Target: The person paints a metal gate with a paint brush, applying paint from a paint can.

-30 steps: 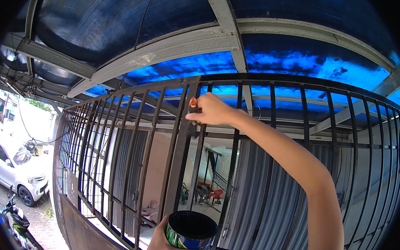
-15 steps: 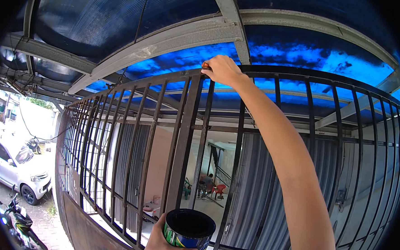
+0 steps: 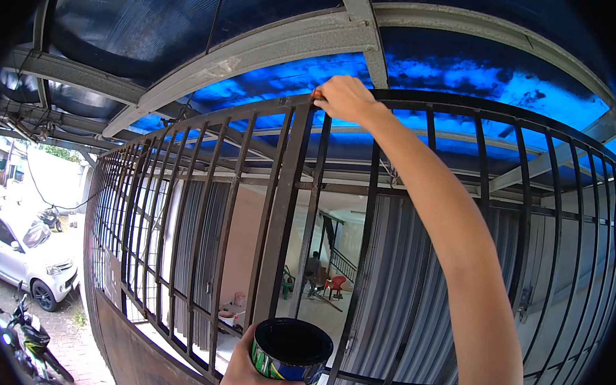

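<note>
My left hand (image 3: pixel 241 374) grips a paint can (image 3: pixel 286 370) from its left side, fingers and thumb around it. The can is open and upright, with a blue, green and yellow label and dark paint inside. My right arm reaches up to the top of a dark metal gate (image 3: pixel 294 164). Up there my right hand (image 3: pixel 346 99) is closed on a paintbrush (image 3: pixel 317 94); only a bit of its reddish-brown handle shows and the bristles are hidden. The hand rests at the top rail (image 3: pixel 424 97), beside the thick upright post. Right of it the rail looks blacker than on the left.
Grey beams (image 3: pixel 260 47) and a blue translucent roof (image 3: pixel 481 79) lie close overhead. Behind the bars are folding metal shutters (image 3: pixel 401 281), a red chair (image 3: pixel 336 284) and a person (image 3: pixel 313 264). A silver car (image 3: pixel 29 254) and a motorcycle (image 3: pixel 32 342) stand outside at left.
The gate's top and my right hand sit slightly higher in the picture. Both hands keep their grips. The person inside appears more upright.
</note>
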Available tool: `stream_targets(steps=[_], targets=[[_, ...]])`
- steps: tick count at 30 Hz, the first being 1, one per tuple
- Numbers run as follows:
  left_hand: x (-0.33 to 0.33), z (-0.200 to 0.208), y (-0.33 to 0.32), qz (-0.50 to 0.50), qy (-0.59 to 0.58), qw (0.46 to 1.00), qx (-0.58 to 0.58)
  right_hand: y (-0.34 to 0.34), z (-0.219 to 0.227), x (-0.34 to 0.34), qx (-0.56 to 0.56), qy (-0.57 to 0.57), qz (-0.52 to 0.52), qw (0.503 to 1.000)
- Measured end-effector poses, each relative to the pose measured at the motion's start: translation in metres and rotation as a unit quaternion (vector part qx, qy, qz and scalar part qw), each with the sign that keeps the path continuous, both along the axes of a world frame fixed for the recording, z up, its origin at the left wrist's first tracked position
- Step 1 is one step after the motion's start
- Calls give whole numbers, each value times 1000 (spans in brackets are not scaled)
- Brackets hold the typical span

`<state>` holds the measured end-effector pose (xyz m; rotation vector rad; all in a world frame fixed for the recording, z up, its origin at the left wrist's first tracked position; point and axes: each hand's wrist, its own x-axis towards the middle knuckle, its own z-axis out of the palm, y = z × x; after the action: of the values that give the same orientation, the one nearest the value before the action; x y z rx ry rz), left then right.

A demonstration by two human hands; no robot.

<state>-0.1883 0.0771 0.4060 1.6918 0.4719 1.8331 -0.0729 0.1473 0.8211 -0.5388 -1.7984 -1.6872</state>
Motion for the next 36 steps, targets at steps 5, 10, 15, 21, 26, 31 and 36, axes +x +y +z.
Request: stream_targets(steps=[5, 10, 15, 21, 26, 31, 36], targets=[[2, 1, -1, 6, -7, 1000, -15, 1, -24, 6, -33, -39, 35, 998], [3, -1, -3, -5, -10, 1000, -14, 14, -80, 7, -82, -173, 34, 981], [5, -1, -6, -23, -4, 1000, -12, -17, -112, 8, -189, -174, 46, 965], [13, -1, -11, -50, -18, 998, -27, -6, -63, 16, -143, -47, 114, 982], [14, -2, -16, -32, -22, 998, -41, -5, -55, 9, -49, -52, 62, 996], [8, -3, -7, -37, -17, 998, -46, -4, -107, 3, -75, -191, -65, 977], [7, -2, -10, -40, -15, 997, -61, -18, -121, 1, -165, -163, 27, 972]])
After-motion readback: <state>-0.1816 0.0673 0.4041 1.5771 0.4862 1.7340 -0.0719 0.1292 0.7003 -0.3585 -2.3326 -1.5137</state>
